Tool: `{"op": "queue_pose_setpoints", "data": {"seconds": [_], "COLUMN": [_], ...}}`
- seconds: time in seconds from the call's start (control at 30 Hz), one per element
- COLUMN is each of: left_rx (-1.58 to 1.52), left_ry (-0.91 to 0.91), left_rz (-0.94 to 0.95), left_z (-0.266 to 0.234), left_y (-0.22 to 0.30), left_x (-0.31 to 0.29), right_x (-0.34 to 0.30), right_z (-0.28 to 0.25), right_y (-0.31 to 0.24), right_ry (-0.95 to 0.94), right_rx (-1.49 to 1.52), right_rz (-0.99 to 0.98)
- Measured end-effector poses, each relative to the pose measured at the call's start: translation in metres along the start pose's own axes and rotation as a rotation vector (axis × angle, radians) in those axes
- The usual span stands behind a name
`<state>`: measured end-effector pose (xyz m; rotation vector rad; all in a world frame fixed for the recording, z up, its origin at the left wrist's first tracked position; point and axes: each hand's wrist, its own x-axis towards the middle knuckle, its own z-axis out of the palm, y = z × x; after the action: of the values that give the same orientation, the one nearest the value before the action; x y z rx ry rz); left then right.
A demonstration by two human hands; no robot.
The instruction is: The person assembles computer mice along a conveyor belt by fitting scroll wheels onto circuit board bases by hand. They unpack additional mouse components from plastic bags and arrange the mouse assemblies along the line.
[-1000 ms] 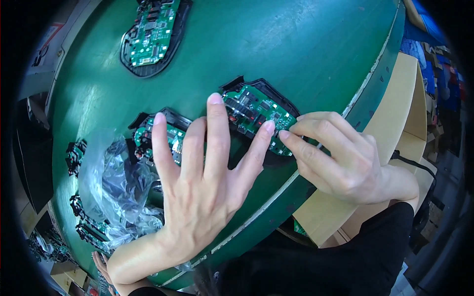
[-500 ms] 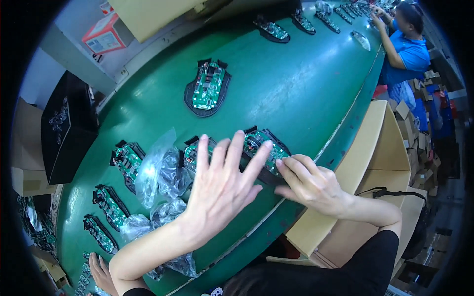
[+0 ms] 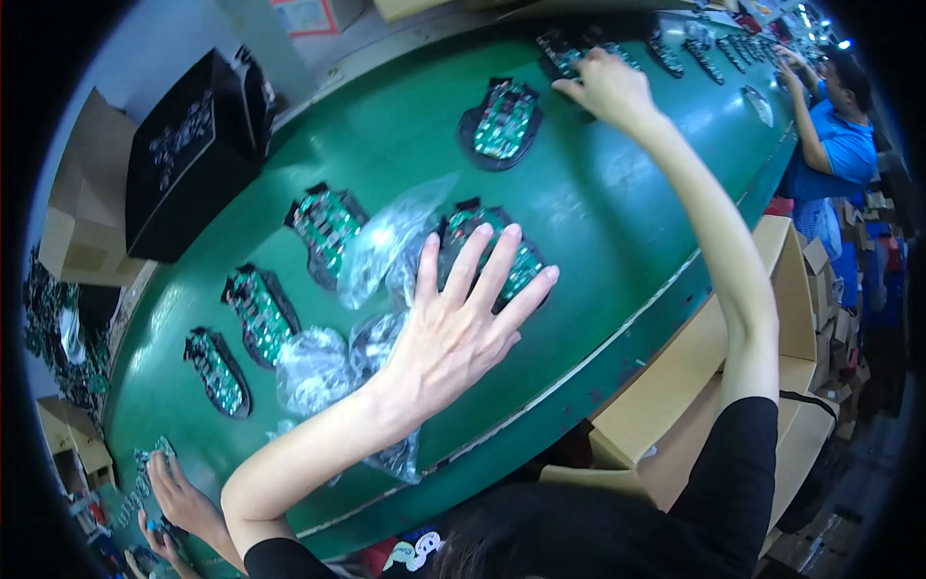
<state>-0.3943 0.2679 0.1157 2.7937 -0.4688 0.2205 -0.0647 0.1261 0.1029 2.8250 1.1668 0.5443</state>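
Observation:
My left hand (image 3: 453, 328) spreads its fingers over a green circuit board in a black housing (image 3: 516, 246), partly covering it. Far across the green table, my right hand (image 3: 617, 89) has its fingers bent around the near side of another circuit board in a black housing (image 3: 558, 53). The fingers hide part of that board. Clear plastic bags (image 3: 313, 372) lie beside and under my left forearm. A separate circuit board (image 3: 503, 121) rests between my hands, towards the back. Several more boards, one of them (image 3: 328, 232) beside the bags, lie to the left.
The green table (image 3: 598, 280) curves away to the right, with a row of boards (image 3: 704, 60) at its far end. A co-worker in blue (image 3: 834, 130) stands there. Another person's hand (image 3: 183, 502) is at lower left. An open cardboard box (image 3: 666, 386) borders the near edge.
My right hand has moved from the near edge to the far side, with a circuit board shifting there too. My left hand stays spread, now over the remaining nearby board. The view has shifted.

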Motion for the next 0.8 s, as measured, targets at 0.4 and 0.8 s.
{"op": "queue_pose_setpoints", "data": {"seconds": [0.4,0.8], "left_rx": [-0.173,-0.003], "left_ry": [0.422,0.34], "left_rz": [-0.06,-0.063], "left_z": [-0.059,-0.024], "left_y": [-0.03,-0.055], "left_x": [-0.049,0.034], "right_x": [-0.15,-0.146], "right_z": [-0.123,-0.148], "right_y": [-0.145,-0.092], "right_ry": [-0.171,-0.275], "right_rx": [0.714,1.208], "right_rz": [-0.477,0.06]}}
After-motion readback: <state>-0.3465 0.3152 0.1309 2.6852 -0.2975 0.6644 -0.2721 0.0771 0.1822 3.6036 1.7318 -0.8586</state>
